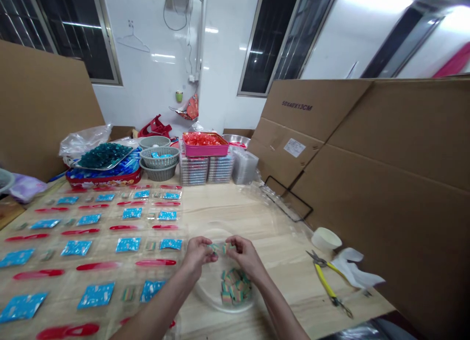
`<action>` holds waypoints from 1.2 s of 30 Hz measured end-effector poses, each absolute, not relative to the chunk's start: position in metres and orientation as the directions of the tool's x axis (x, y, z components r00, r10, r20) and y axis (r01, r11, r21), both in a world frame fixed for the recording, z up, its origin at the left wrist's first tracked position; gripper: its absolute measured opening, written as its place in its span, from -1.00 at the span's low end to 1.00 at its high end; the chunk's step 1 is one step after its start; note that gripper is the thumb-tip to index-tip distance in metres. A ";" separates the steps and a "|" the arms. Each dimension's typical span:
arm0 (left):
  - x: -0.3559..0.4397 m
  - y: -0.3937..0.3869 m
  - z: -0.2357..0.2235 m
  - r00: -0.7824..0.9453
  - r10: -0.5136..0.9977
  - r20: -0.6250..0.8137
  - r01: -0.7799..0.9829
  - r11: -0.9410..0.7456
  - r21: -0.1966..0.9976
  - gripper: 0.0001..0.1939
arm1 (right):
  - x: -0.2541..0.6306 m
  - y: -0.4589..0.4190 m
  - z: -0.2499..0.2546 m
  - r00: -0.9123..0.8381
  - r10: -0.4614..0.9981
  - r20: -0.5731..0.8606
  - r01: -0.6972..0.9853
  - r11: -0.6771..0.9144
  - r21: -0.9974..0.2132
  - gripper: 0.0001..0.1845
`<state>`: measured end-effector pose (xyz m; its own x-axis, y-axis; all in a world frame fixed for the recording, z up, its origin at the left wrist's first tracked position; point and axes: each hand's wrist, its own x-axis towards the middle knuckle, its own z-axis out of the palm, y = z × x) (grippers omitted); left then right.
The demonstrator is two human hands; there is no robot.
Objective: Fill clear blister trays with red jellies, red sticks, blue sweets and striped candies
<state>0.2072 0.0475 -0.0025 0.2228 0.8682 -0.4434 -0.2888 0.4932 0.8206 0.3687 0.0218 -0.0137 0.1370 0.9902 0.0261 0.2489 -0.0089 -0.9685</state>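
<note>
Above a clear round bowl (205, 301), my left hand (198, 253) pinches a small striped block (213, 249) in green and tan. My right hand (245, 256), level with it, has another striped block (226, 247) between thumb and fingers. The two blocks are slightly apart. Several more striped blocks (235, 286) lie heaped at the near side of the bowl. To the left of my hands, clear plastic trays in rows hold blue packets (128, 244), red slim plastic tools (156, 262) and single striped blocks; my left forearm covers part of the nearest row.
Stacked clear cases (193, 171) carry a pink tray (205, 149) of red pieces at the back. Grey baskets (159, 172) and a red tub (105, 180) stand left of them. Yellow-handled pliers (323, 279) and a tape roll (326, 238) lie right, beside tall cardboard (385, 183).
</note>
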 end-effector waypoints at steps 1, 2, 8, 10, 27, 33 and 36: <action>0.207 0.047 -0.003 0.234 0.870 -0.435 -0.300 0.490 0.818 -0.74 | 0.370 0.022 -0.012 0.129 0.991 0.034 0.269 -0.002 -0.963 -0.85; 0.207 0.047 -0.003 0.246 0.871 -0.426 -0.308 0.487 0.817 -0.74 | 0.370 0.021 -0.011 0.127 0.991 0.031 0.262 -0.003 -0.965 -0.86; 0.211 0.045 -0.007 0.187 0.894 -0.408 -0.251 0.445 0.860 -0.73 | 0.361 0.018 -0.004 0.116 0.985 -0.130 -0.067 -0.123 -0.990 -0.65; 0.214 0.043 -0.007 0.195 0.898 -0.396 -0.265 0.437 0.860 -0.74 | 0.355 0.019 -0.007 0.088 0.987 -0.134 -0.036 -0.131 -0.991 -0.66; 0.215 0.048 -0.019 0.299 0.954 0.008 0.111 -0.043 0.993 -0.84 | 0.364 0.021 0.002 -0.087 0.995 -0.039 0.436 0.003 -0.900 -0.71; 0.212 0.043 -0.009 0.392 0.919 0.052 0.558 -0.282 0.781 -0.76 | 0.350 0.024 -0.007 -0.034 0.999 -0.003 0.600 0.018 -0.800 -0.88; 0.209 0.043 -0.003 0.448 0.894 0.005 0.685 -0.347 0.641 -0.76 | 0.346 0.018 -0.005 -0.048 0.998 0.033 0.699 0.057 -0.713 -0.84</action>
